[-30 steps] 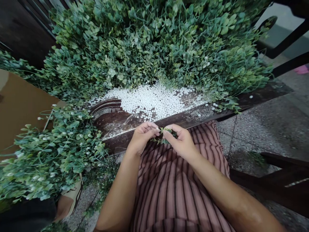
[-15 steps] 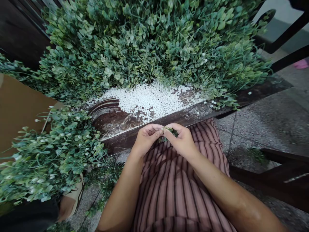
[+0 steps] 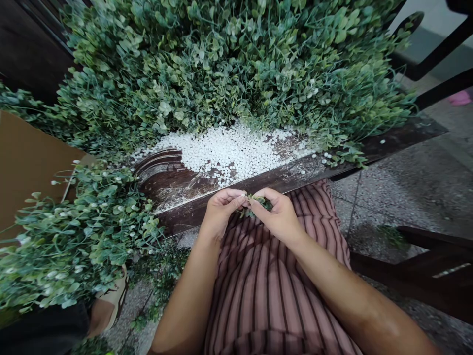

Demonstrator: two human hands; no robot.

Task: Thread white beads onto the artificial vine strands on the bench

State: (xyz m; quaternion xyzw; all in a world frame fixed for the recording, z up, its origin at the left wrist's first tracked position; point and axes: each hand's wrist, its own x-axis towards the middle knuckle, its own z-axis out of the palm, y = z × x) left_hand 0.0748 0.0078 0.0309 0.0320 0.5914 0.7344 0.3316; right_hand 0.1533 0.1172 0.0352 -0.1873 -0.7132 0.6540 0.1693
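Two hands, close together, above the lap. Left hand [image 3: 220, 211]: thumb and forefinger pinched together on one small white piece [image 3: 243, 195], very small at this range. Right hand [image 3: 279, 212]: thumb and forefinger closed on one green sprig [image 3: 263, 201]. Sprig sits between the hands, its leaves showing inside the right hand's curl and reaching toward the left fingertips; right fingers hide part of it, so leaf count not possible.

One pile of white beads [image 3: 229, 153] just beyond both hands, too many to count. Strays: one lone bead [image 3: 382, 141] well off to the right of the right hand, a few others nearer, at the pile's right end.

Foliage: one large bank of greenery [image 3: 236, 64] beyond the pile, overhanging its far edge; one smaller white-tipped clump [image 3: 92, 231] left of the left hand. More greenery on the floor below that clump.

One dark wooden bench [image 3: 207, 212] under the pile; its front edge runs between hands and beads. Striped garment [image 3: 273, 281] beneath the hands. One cardboard box [image 3: 33, 172] far left of the left hand, partly covered by leaves. One sandalled foot [image 3: 113, 298] of another person, lower left. One pink item [image 3: 460, 98], far right, blurred.
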